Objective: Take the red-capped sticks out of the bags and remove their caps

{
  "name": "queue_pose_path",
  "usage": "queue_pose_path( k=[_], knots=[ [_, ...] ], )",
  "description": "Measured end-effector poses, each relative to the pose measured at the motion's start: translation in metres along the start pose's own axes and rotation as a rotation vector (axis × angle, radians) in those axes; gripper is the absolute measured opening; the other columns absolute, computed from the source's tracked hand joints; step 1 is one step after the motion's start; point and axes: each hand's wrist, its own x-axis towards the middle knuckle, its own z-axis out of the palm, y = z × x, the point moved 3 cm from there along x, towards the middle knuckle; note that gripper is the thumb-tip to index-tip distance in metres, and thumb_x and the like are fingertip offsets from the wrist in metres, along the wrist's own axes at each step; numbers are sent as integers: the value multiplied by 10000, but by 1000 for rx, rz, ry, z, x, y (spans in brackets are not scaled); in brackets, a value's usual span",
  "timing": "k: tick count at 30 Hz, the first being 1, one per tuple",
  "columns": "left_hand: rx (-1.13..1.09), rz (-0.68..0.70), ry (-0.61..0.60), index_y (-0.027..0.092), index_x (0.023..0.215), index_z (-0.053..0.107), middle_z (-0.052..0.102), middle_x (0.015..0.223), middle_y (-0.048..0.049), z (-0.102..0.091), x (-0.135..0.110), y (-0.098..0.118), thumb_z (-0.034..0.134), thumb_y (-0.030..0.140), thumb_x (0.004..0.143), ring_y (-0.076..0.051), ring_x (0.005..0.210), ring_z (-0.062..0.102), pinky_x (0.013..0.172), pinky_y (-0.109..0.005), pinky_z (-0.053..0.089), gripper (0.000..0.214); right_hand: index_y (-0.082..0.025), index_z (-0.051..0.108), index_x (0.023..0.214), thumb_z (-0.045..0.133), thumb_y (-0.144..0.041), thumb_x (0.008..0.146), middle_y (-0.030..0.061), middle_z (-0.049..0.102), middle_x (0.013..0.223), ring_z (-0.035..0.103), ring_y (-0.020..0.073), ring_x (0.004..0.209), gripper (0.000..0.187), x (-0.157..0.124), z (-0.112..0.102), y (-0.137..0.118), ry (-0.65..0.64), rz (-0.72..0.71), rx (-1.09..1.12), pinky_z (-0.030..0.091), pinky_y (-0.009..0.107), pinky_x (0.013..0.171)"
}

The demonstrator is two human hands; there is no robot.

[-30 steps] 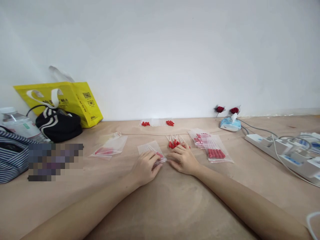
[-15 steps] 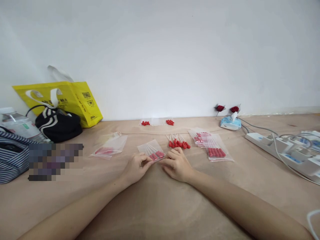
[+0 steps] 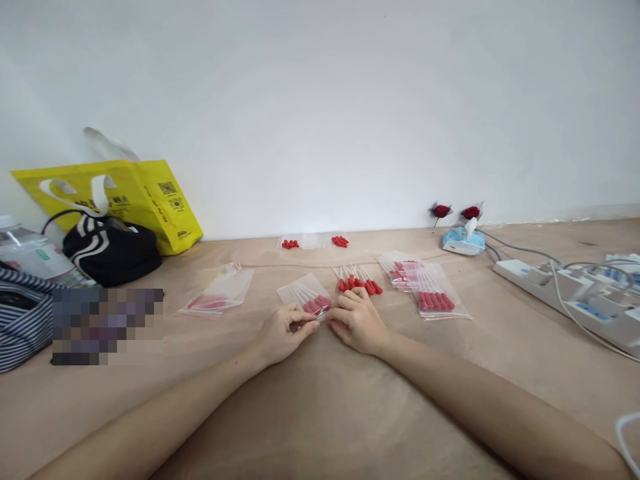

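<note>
Between my hands lies a small clear plastic bag (image 3: pixel 300 288) holding several red-tipped white sticks. My left hand (image 3: pixel 286 332) pinches the near edge of this bag between thumb and fingers. At the same edge, on its right side, my right hand (image 3: pixel 359 325) is closed in a pinch. Just beyond my right hand are loose red-tipped sticks (image 3: pixel 359 280), white ends pointing away. To the right lie filled bags (image 3: pixel 436 293) with red tips in a row. Left of my hands is a pile of clear bags (image 3: pixel 220 293) with something red under or inside them.
At the left stand a yellow bag (image 3: pixel 175 207), a black pouch (image 3: pixel 113 250), a plastic bottle (image 3: pixel 40 257) and a striped bag (image 3: pixel 25 320). On the right are a tissue pack (image 3: pixel 463 241) and a white power strip (image 3: pixel 575 300) with cables. More red tips (image 3: pixel 340 242) lie near the wall.
My left hand has slid slightly right along the bag's near edge, closer to my right hand. The whole view has shifted a little; both hands still pinch the bag.
</note>
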Motion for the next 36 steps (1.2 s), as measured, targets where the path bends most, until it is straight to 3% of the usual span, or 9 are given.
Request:
queue_pose_path(
  k=[6, 11, 18, 22, 28, 36],
  knots=[
    [161, 110, 38, 184, 639, 648, 558, 605, -4, -1, 4, 5, 522, 264, 779, -123, 610, 514, 627, -257, 396, 204, -211, 615, 771, 532, -207, 776, -1, 582, 712, 447, 137, 744, 83, 0, -1, 2, -31, 31, -19, 231, 333, 760],
    [130, 209, 82, 194, 834, 635, 603, 798, -30, -6, 0, 6, 620, 326, 704, -158, 767, 554, 704, -284, 439, 186, -210, 619, 809, 566, -237, 757, 8, 588, 768, 463, 143, 783, 79, -3, -3, 10, -33, 94, -36, 231, 329, 750],
    [147, 353, 99, 173, 775, 630, 618, 833, -47, -2, -2, 6, 462, 177, 812, -142, 796, 561, 737, -279, 454, 171, -228, 642, 794, 549, -237, 776, 8, 579, 733, 462, 148, 763, 95, -4, -4, 15, -41, 129, -49, 228, 332, 729],
    [102, 281, 100, 168, 713, 606, 620, 785, -41, -1, 3, 6, 475, 175, 801, -145, 781, 556, 732, -285, 451, 158, -240, 644, 869, 551, -243, 780, 13, 578, 754, 455, 148, 764, 129, -3, -5, 14, -6, 106, -74, 230, 325, 715],
    [-42, 46, 107, 170, 639, 613, 613, 758, -27, -1, 6, 1, 536, 199, 750, -142, 736, 568, 693, -280, 454, 138, -251, 653, 820, 518, -202, 791, 15, 583, 764, 438, 144, 752, 146, 0, -2, 8, 7, -53, -78, 229, 332, 721],
    [-150, -73, 109, 152, 606, 613, 585, 738, -34, 0, 6, -1, 538, 236, 738, -137, 688, 565, 653, -271, 450, 174, -238, 651, 770, 543, -234, 776, 10, 585, 784, 435, 144, 758, 108, 3, 3, 11, 16, 17, -71, 229, 329, 711]
  ],
)
